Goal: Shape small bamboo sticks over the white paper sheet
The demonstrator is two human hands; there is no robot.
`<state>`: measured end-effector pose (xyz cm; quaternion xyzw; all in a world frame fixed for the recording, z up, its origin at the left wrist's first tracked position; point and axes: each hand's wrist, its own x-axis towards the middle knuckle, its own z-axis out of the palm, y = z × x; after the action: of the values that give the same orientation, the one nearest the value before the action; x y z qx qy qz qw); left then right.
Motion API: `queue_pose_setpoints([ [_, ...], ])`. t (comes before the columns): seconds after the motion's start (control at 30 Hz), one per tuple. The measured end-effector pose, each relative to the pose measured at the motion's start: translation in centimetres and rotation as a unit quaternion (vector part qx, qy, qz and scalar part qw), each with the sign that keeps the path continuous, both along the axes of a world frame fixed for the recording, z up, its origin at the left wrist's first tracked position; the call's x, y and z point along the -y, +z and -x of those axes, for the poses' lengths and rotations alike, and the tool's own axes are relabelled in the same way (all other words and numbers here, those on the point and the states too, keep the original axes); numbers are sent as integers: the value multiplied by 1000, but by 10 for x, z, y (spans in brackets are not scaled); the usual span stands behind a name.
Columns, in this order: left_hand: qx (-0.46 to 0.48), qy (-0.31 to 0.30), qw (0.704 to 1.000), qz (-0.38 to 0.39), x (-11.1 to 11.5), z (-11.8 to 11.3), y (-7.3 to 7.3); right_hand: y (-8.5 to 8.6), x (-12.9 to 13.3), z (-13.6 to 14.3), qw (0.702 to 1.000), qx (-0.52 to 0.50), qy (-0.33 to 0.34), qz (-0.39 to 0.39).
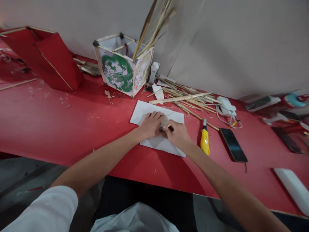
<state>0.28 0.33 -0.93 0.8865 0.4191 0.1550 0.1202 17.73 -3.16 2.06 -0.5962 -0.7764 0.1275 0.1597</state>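
Note:
My left hand [152, 125] lies flat on a white sheet of paper [164, 148], its fingers stretched out toward the far edge. Close beside it, my right hand [178, 133] is closed in a pinch over the middle of the sheet. A small dark thing [161, 128] shows at its fingertips, too blurred to name. A yellow utility knife [205, 141] lies to the right of the paper, its blade end pointing away from me.
Behind the paper lie several bamboo strips [188, 97] in a loose pile. A dragon-painted lantern frame [117, 71] holds upright sticks. At left stands a red lantern-like form [56, 61]. A phone [233, 145], a white charger [226, 106] and a white case [293, 188] lie right.

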Motion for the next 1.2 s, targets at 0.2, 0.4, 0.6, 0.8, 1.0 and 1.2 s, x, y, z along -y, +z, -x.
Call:
queue_pose_setpoints([
  [0.2,13,-10,1000,6,0,-1,1,2,-33,-35,989,61,-115,-64],
  [0.4,12,3,1000,-13,0,0,-3,4,6,-1,994,84,61,-21],
  [0.6,13,1,1000,5,-1,-1,0,12,-33,-29,994,81,-76,3],
  [0.8,5,0,1000,5,0,-1,3,9,-32,-27,974,209,-65,-51],
  [1.0,-10,3,1000,-5,1,-1,0,16,-2,16,991,106,79,11],
  [1.2,9,-1,1000,6,0,-1,4,9,-49,-33,992,76,-104,-9],
])
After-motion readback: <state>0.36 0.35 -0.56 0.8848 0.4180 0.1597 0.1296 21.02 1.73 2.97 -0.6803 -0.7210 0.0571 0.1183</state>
